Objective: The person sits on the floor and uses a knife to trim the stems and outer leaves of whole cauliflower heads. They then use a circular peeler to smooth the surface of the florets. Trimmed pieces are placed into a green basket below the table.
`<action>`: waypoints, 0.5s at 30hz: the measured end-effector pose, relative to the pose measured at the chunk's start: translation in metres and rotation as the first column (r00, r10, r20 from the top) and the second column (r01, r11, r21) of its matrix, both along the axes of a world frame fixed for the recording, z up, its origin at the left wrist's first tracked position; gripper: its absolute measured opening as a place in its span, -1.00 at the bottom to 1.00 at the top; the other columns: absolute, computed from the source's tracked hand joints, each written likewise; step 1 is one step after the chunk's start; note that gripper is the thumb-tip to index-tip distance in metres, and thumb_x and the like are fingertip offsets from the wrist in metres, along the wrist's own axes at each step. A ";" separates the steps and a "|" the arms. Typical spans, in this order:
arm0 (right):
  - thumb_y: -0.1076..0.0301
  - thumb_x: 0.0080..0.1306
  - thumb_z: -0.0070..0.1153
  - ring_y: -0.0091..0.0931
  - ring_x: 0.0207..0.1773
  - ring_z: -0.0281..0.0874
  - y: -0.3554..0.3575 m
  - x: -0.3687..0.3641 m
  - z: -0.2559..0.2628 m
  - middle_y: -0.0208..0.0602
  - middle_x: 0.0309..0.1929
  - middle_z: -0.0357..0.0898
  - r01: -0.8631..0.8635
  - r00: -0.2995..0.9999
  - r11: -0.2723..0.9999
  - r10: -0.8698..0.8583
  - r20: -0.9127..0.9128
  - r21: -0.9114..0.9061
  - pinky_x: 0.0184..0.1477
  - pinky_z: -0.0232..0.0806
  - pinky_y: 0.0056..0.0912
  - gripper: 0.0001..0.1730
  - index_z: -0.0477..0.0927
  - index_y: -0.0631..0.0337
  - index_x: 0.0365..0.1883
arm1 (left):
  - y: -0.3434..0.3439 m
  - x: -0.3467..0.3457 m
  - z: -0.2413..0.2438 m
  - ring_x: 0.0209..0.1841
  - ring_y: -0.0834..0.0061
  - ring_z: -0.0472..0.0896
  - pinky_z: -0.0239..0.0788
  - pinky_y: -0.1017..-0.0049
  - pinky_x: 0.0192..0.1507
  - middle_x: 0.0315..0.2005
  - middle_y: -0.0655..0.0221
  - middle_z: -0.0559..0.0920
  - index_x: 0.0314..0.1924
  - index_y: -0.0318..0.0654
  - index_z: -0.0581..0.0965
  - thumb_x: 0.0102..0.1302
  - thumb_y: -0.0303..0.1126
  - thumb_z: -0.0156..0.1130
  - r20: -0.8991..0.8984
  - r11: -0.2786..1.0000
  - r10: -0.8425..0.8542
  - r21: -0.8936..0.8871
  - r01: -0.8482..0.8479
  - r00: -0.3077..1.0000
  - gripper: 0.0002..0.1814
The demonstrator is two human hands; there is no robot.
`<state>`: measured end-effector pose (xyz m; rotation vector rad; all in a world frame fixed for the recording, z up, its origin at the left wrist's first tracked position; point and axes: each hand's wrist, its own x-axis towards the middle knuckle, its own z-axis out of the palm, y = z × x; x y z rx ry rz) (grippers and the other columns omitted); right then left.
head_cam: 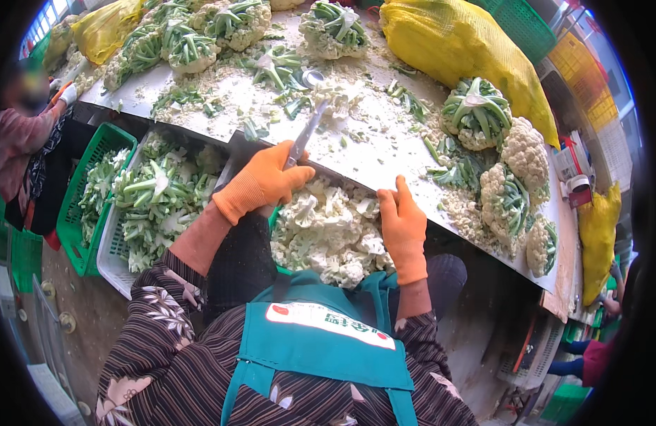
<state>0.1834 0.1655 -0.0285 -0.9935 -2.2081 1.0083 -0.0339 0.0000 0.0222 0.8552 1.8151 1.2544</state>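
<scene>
My left hand [264, 181], in an orange knit glove, grips a knife [308, 133] above the table's near edge. Its blade points away from me, toward a cut piece of cauliflower [338, 101] among crumbs on the white table [360, 152]. At the same edge, further right, my right hand [405, 229] wears a matching glove. Its index finger stands out from the finger or thumb beside it, and I see nothing in its grasp. Between the hands and below the tabletop, cauliflower florets [328, 229] fill a green crate [273, 218] that is mostly hidden.
Trimmed cauliflower heads [477, 112] sit at right, with more at the far left. A full yellow mesh bag [466, 48] lies behind. Leafy stems fill a white crate [112, 250] beside a green crate [72, 229]. A co-worker [30, 128] is at left. A metal ring [312, 78] lies among scraps.
</scene>
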 end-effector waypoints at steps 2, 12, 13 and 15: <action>0.18 0.35 0.27 -0.06 0.16 0.59 0.040 -0.058 0.008 0.11 0.20 0.55 -0.199 0.978 0.917 0.206 0.018 0.345 0.13 0.46 -0.13 -0.14 0.19 0.26 0.52 | 0.010 -0.020 -0.006 -0.59 0.62 0.49 0.36 0.54 -0.52 -0.42 0.37 0.58 0.34 -0.33 0.34 0.41 -0.32 0.19 0.135 0.987 0.136 0.069 -0.146 0.982 -0.44; 0.24 0.07 0.47 -0.18 0.15 0.57 0.181 -0.222 -0.014 -0.12 0.12 0.60 -0.517 0.855 0.778 0.445 0.268 0.357 0.19 0.39 -0.29 -0.31 0.57 0.18 0.19 | 0.062 -0.102 -0.004 -0.63 0.62 0.53 0.39 0.49 -0.56 -0.41 0.33 0.61 0.13 -0.32 0.47 0.39 -0.24 0.25 0.028 0.976 0.185 0.114 -0.187 0.982 -0.59; 0.22 0.06 0.48 -0.20 0.07 0.61 0.181 -0.224 -0.017 -0.15 0.04 0.64 -0.517 0.855 0.793 0.466 0.227 0.323 0.14 0.42 -0.29 -0.40 0.64 0.20 0.09 | 0.072 -0.111 -0.018 -0.63 0.63 0.55 0.40 0.47 -0.57 -0.44 0.32 0.61 0.07 -0.32 0.49 0.39 -0.23 0.26 -0.024 0.983 0.159 0.094 -0.156 0.987 -0.62; 0.19 0.05 0.50 -0.22 -0.10 0.65 0.180 -0.222 -0.021 -0.19 -0.15 0.67 -0.444 0.896 0.798 0.406 0.181 0.406 -0.02 0.45 -0.29 -0.50 0.70 0.19 -0.05 | 0.099 -0.123 -0.031 -0.48 0.39 0.65 0.50 0.37 -0.38 -0.39 0.20 0.66 0.07 -0.30 0.53 0.36 -0.22 0.27 -0.170 0.986 0.163 0.056 -0.156 0.972 -0.62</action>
